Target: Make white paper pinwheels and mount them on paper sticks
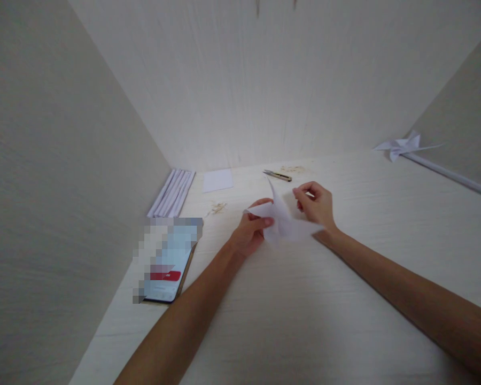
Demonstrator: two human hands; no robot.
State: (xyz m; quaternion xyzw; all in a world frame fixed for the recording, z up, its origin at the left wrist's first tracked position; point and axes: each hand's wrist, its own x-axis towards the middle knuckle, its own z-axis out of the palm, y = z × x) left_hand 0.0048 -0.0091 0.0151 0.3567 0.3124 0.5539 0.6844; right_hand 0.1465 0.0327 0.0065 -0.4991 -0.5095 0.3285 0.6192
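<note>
while both forearms reach in over the pale wood-grain desk [288, 321], the left hand [250, 232] pinches the near-left edge of a folded white paper [282, 222] between thumb and fingers; the right hand [316, 206] pinches the paper's far-right side, fingers curled; the paper sits just above the desk, between the two hands; left of the paper lies a phone [168, 267] with a lit screen; beyond the phone, white paper strips [172, 192] rest against the beige left wall; behind the paper lie a small white sheet [218, 180] and snips [278, 175]; far right of the paper, a paper pinwheel [404, 145] on its stick leans in the corner.
</note>
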